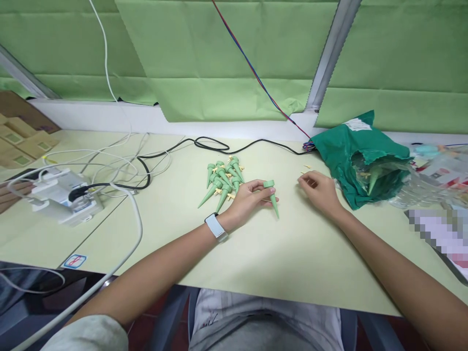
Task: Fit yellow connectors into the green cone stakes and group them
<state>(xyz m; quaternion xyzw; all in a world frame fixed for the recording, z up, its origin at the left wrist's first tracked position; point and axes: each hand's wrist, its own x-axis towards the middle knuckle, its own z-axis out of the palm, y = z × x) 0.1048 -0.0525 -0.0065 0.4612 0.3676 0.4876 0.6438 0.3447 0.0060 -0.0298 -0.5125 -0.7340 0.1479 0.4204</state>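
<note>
- The left hand (251, 201) is clamped on one green spike (274, 199), holding it by the upper part between thumb and fingers; the cap is at the top and the tip points down toward the table's near edge.
- The right hand (319, 192) is well apart from the left, its fingers curled and thumb close to them; I cannot tell whether it holds anything.
- Small yellow pieces (307, 167) lie on the table (278, 258), just beyond the right fingertips.
- The pile (221, 179) of more green spikes, mixed with yellow parts, lies beyond and to the left of the left wrist, which wears a watch (215, 227).
- The green bag (343, 146) sits right of the right hand, its torn mouth showing clear plastic and another spike inside.
- Clear packaging (440, 170) lies beside the bag, with a pixelated flat item (438, 234) nearer the person.
- White adapters (68, 202) stand at the left amid loose cables; a black cable (252, 145) runs from them along the back.
- Another person's hand (12, 195) shows at the left edge, near brown boxes (22, 144).
</note>
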